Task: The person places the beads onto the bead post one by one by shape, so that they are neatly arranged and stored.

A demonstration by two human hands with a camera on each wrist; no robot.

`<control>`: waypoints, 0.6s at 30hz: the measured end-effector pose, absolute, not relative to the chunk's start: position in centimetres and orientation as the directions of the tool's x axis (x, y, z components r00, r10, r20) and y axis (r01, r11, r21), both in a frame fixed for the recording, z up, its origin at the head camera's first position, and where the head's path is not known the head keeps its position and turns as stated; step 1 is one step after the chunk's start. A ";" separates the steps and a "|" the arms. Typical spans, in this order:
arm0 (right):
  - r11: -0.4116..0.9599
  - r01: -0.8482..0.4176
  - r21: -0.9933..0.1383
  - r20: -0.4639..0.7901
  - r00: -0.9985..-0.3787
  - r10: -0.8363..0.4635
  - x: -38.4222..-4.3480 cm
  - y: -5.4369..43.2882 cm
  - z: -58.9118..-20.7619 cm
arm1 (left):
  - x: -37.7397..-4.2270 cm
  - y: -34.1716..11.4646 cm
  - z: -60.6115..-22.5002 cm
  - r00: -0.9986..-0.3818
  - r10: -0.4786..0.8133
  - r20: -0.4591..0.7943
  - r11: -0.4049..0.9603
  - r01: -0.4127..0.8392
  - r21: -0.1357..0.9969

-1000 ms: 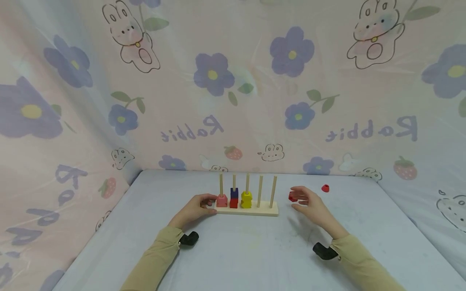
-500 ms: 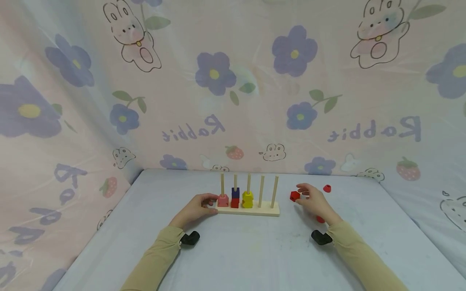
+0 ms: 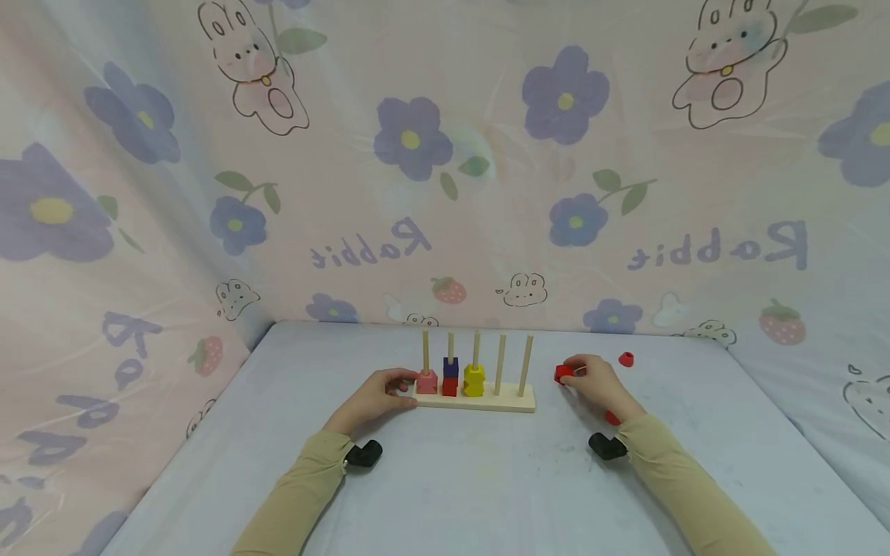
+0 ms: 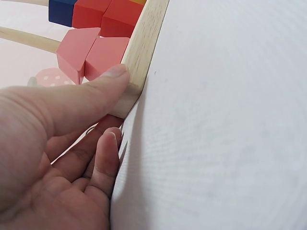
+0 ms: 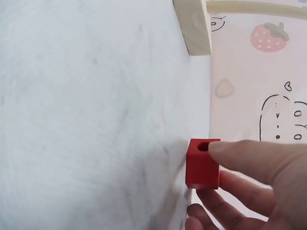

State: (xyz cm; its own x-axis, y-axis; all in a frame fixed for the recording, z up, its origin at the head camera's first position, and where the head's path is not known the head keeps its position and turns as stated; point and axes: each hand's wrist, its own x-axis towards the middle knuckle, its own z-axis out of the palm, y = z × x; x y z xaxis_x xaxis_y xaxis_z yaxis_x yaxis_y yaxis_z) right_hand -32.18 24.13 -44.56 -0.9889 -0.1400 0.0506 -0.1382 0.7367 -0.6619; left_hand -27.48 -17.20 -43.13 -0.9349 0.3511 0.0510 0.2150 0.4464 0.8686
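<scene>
A wooden peg stand (image 3: 475,400) has five upright pegs in a row. Its left end is held by my left hand (image 3: 375,398), thumb (image 4: 103,98) on the end of the base and fingers behind it. Pink blocks (image 4: 108,55) sit on the nearest peg; a dark blue block (image 3: 450,367) tops a red one on the second peg, and yellow blocks (image 3: 474,381) fill the third. To the right of the stand, my right hand (image 3: 594,382) pinches a red block with a hole (image 5: 202,165) between thumb and fingers, at the tabletop. Its far fingers are partly hidden.
A small red piece (image 3: 626,359) lies beyond my right hand. Another red piece (image 3: 613,418) shows partly beside my right wrist. A printed curtain (image 3: 480,193) rises behind the white tabletop (image 3: 473,479).
My right hand's fingers were spread behind the red block half a second ago and now pinch it. A red piece beside the right wrist has come into sight. My left hand stays put.
</scene>
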 end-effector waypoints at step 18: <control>0.635 -0.279 -0.720 0.113 -0.950 -0.290 -32.2 24.2 -44.8 | -30.3 -18.0 -46.8 -0.941 0.336 0.043 0.474 0.208 0.856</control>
State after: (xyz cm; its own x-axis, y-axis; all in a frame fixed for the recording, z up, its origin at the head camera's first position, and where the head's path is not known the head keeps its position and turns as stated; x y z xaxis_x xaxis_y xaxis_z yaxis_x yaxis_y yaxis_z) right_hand -32.16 24.16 -44.80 -0.9503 -0.2904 0.1126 -0.2795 0.6354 -0.7199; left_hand -30.29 -18.01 -46.84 -0.9407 0.3365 0.0428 0.2083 0.4736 0.8557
